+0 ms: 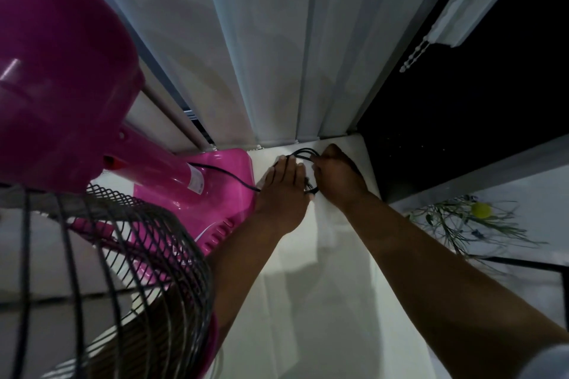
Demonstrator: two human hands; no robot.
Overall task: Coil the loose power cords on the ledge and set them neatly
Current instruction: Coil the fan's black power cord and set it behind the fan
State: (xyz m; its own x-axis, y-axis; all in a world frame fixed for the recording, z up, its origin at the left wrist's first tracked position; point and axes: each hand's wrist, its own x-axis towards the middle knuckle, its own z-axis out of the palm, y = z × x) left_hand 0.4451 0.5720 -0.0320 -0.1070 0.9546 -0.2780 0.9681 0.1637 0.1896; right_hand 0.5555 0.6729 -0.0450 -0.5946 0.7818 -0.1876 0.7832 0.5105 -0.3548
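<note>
Head view
Cord (303, 153): black, gathered in several loops at the far end of the ledge, between the two hands and touching both; one strand runs left from the loops to the neck of the fan.
Left hand (281, 193): palm down, fingers stretched forward and slightly spread, lying flat over the left part of the loops; the cord passes under the fingers and shows again at the thumb side.
Right hand (337, 176): curled into a fist, closed on the right side of the loops, the strands coming out from between finger and thumb.
Ledge (323, 286): white, smooth, narrow, running away from the camera to the window; bare where the forearms cross it.
Fan (215, 193): pink, with its base just left of the left hand and a dark wire grille low in the foreground.
Blinds (261, 55): pale vertical slats hanging down to the far edge of the ledge.
Window (462, 116): dark, to the right of the blinds.
Plant (468, 221): thin green stems with one yellow ball, right of the ledge and below it.
</note>
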